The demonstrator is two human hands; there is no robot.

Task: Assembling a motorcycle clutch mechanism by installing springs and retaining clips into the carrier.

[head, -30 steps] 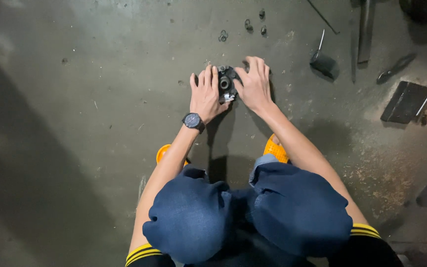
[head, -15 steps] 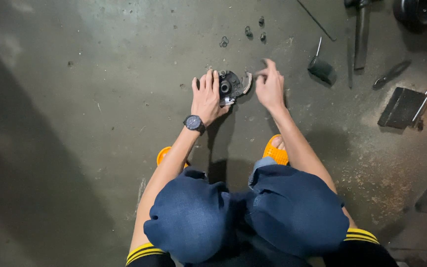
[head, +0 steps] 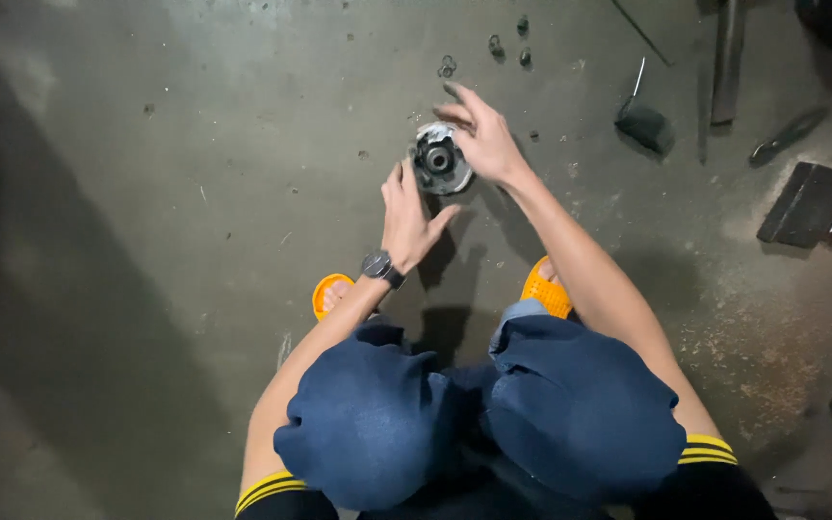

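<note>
- Concrete floor (head: 146, 241), grey, stained, gritty, with rust-coloured dust at the right.
- Hub (head: 438, 160): round metal part, dark and greasy, bright rim, central bore with a dark ring inside.
- Bore faces up toward the camera; axis looks roughly vertical, slightly tilted. Round outline, so no clear long axis in plan.
- Hub sits at or just above the floor ahead of the knees; cannot tell if it rests on the floor.
- Right hand (head: 483, 140) touches the hub's right edge, thumb at the rim, fingers spread and blurred above it; loose contact, not a full grip.
- Left hand (head: 408, 217) is just below the hub, open, fingertips pointing up at its lower left edge; contact unclear.
- Watch (head: 380, 266), black, on the left wrist.
- Person squats: blue trousers (head: 474, 404), orange sandals (head: 543, 289), dark sleeves with yellow stripes.
- Small rings and nuts (head: 447, 67) lie on the floor beyond the hub, apart from it.
- Dark brush-like tool (head: 645, 123) to the upper right, well apart.
- Flat dark ribbed plate (head: 809, 202) at far right.
- Long dark metal bar (head: 727, 58) at the top right.
</note>
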